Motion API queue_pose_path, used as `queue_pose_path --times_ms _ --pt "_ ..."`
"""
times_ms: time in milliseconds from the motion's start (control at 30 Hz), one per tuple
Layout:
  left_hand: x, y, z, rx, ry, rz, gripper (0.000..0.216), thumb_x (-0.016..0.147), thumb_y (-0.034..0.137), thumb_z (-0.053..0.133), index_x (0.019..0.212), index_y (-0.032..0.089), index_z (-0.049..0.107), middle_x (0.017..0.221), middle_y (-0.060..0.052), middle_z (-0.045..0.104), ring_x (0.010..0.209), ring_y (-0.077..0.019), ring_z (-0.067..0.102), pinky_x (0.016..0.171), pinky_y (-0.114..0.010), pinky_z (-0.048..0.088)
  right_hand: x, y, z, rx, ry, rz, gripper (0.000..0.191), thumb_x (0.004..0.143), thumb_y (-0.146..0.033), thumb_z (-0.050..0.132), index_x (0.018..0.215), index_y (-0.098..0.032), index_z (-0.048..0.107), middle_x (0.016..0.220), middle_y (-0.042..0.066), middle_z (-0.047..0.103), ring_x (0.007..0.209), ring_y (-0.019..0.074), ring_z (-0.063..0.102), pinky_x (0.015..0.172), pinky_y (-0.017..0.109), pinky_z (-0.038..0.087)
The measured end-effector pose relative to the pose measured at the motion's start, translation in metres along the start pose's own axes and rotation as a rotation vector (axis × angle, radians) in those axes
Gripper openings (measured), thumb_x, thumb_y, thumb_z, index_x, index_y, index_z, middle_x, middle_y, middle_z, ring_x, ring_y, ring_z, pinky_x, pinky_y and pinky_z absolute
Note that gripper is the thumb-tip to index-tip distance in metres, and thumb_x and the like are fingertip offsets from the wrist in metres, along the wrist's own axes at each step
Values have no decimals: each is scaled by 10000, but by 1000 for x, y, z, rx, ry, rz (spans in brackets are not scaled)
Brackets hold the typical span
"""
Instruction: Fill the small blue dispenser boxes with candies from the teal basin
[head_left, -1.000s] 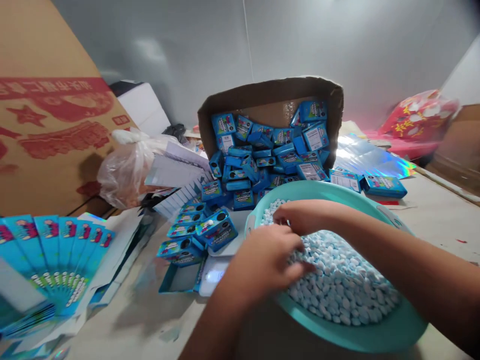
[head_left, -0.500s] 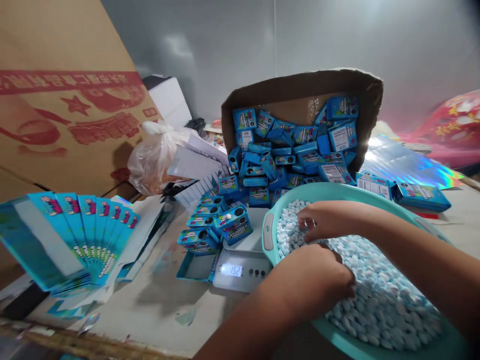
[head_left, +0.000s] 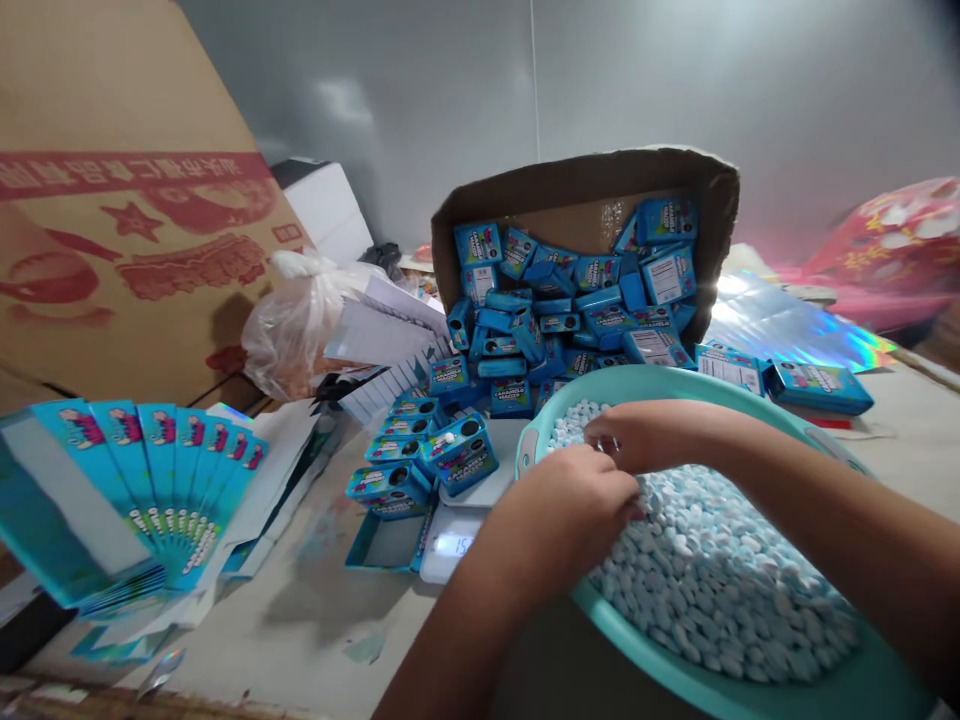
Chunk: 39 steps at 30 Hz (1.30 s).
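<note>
A turquoise basin [head_left: 652,372] holds a mass of small pale blue and white candies [head_left: 720,560]. My left hand [head_left: 581,505] is over the basin's near left side, its fingers curled down at the candies; what they grip is hidden. Just beyond it, my right hand [head_left: 637,436] reaches in from the right with fingers bent inward, close to the left hand. To the left, a digital scale [head_left: 442,545] bears a blue candy box [head_left: 461,450] with a round hole and a white piece on top. My left forearm covers part of the scale and its display.
Several blue boxes [head_left: 390,488] stand left of the scale by an open blue tray [head_left: 382,540]. Behind, a tipped carton [head_left: 570,195] spills many more boxes. Fanned flat packs [head_left: 157,500] lie at left before a big cardboard box [head_left: 135,230]. A plastic bag [head_left: 289,325] sits behind.
My left hand has moved left and away from me, up beside the right hand, now covering part of the display. The right hand stays near the same spot. The view has shifted slightly.
</note>
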<state>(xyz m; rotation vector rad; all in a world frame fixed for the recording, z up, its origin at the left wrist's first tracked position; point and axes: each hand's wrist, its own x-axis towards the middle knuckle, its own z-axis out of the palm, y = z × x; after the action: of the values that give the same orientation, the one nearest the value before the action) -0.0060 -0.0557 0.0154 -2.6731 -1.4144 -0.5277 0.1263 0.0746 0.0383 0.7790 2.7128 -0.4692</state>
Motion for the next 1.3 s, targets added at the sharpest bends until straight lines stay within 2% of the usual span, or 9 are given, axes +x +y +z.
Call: queue_pose_path --times_ms 167,300,367,467,733,1033,1167,1300 --pt "-26 -30 -39 -71 210 -181 138 943 251 596 935 184 716 923 -29 743 886 -176 657 805 -307 492 3 3 2 -3 25 26 370 778 -527 661 1008 -242 711 955 32 723 781 204 604 615 285 346" --pt "-50 -57 -58 -11 375 -474 139 914 320 631 906 221 728 927 -9 747 874 -172 672 807 -290 491 2 3 2 -5 28 66 392 778 -573 657 1030 -277 708 1010 12 722 808 213 618 592 283 337" --pt "-58 -70 -60 -8 390 -587 156 899 352 636 891 231 735 912 -5 746 854 -175 673 778 -285 491 1 2 2 -14 24 74 394 789 -572 650 1042 -275 705 1017 13 722 812 214 621 588 283 339" --pt "-63 -82 -57 -32 359 -675 175 887 364 624 878 233 740 903 -9 747 842 -182 672 758 -285 487 0 -1 2 -22 22 81 378 807 -558 641 1037 -265 705 1012 16 725 814 214 623 588 284 344" --pt "-58 -91 -50 -46 246 -690 217 875 400 596 866 240 742 901 -18 743 843 -198 660 772 -306 470 -3 -5 -1 -25 17 92 385 842 -566 617 1040 -247 700 1024 36 724 841 218 627 616 283 355" --pt "-64 -97 -51 13 273 -700 263 877 441 567 831 232 720 920 -39 713 882 -209 633 772 -327 450 -3 -6 -2 -31 8 109 398 866 -559 595 1080 -238 694 1069 57 718 877 224 632 630 281 360" --pt "-56 -82 -54 -13 336 -678 258 892 433 568 850 227 718 920 -41 715 874 -201 633 761 -313 461 -4 -7 -4 -26 6 93 420 866 -555 587 1093 -218 695 1083 77 714 885 229 632 641 281 365" --pt "-45 -61 -56 -51 364 -548 233 912 402 572 863 223 713 912 -29 713 887 -186 636 764 -286 477 -5 -8 -4 -22 3 86 446 861 -557 581 1112 -207 697 1072 87 715 870 229 628 640 285 361"
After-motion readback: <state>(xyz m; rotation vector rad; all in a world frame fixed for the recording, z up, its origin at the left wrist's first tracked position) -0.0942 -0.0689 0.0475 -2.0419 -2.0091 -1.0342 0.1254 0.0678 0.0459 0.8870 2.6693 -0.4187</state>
